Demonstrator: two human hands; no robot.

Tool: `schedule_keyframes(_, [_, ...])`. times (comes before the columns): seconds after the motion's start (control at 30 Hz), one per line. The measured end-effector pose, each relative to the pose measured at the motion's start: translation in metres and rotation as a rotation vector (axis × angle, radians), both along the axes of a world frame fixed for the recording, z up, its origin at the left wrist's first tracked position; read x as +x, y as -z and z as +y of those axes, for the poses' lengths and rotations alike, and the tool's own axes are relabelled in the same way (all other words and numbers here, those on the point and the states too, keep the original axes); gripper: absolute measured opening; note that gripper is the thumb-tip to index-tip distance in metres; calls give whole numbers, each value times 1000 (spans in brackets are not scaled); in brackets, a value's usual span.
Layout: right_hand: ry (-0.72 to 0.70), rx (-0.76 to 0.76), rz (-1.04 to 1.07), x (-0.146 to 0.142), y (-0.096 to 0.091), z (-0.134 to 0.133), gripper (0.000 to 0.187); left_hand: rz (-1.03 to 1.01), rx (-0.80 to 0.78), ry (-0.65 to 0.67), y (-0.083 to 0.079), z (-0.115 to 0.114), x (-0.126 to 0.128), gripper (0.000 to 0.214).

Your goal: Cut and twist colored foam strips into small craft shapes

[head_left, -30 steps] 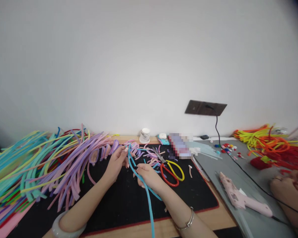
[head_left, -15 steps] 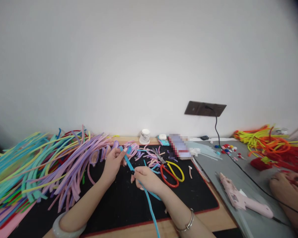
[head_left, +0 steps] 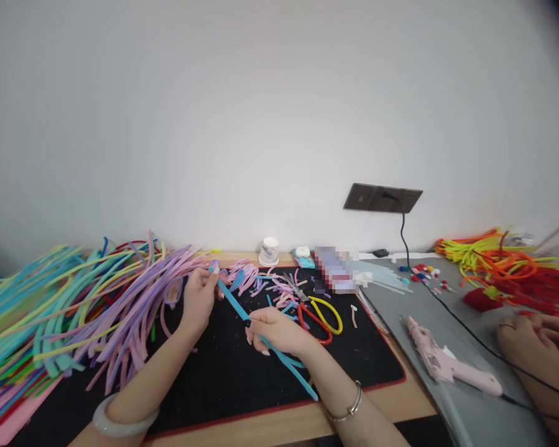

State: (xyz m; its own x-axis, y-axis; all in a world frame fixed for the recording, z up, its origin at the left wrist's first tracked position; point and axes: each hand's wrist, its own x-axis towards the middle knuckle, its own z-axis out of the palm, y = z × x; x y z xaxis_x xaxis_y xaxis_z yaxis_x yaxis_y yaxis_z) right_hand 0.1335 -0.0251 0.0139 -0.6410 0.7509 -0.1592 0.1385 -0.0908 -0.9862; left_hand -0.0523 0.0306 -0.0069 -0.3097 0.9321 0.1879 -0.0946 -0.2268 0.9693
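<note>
Blue pipe cleaners (head_left: 233,302) run as a taut stretch between my two hands, above the black mat (head_left: 205,379). My left hand (head_left: 201,296) pinches their far upper end between thumb and fingers. Closed around the lower part is my right hand (head_left: 272,329), with a small dark spot showing by its fingertips. Loose blue ends come out below the right hand and slant down to the right. Just beyond that hand lie scissors (head_left: 317,316) with one red and one yellow handle, beside short pink, purple and blue cuttings (head_left: 286,304).
Long coloured pipe cleaners (head_left: 135,310) are heaped at left. A white cup (head_left: 269,251) and a blurred-out phone-like object (head_left: 335,270) stand at the back. On the grey board at right lie a pink glue gun (head_left: 447,363), its cable and pompoms (head_left: 426,271). Another person's hands (head_left: 535,341) are at far right.
My left hand has drawn away to the left, lengthening the blue stretch between the hands. The long loose end has pulled up from the front edge. The view has shifted slightly.
</note>
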Motion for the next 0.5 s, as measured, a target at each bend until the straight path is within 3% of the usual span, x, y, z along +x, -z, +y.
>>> schedule_keyframes(0.37, [-102, -39, 125, 37, -27, 4, 22, -81, 43, -61, 0, 13, -9, 22])
schedule_keyframes(0.5, [-56, -18, 75, 48, -30, 4, 20, -74, 30, -131, 0, 14, -13, 20])
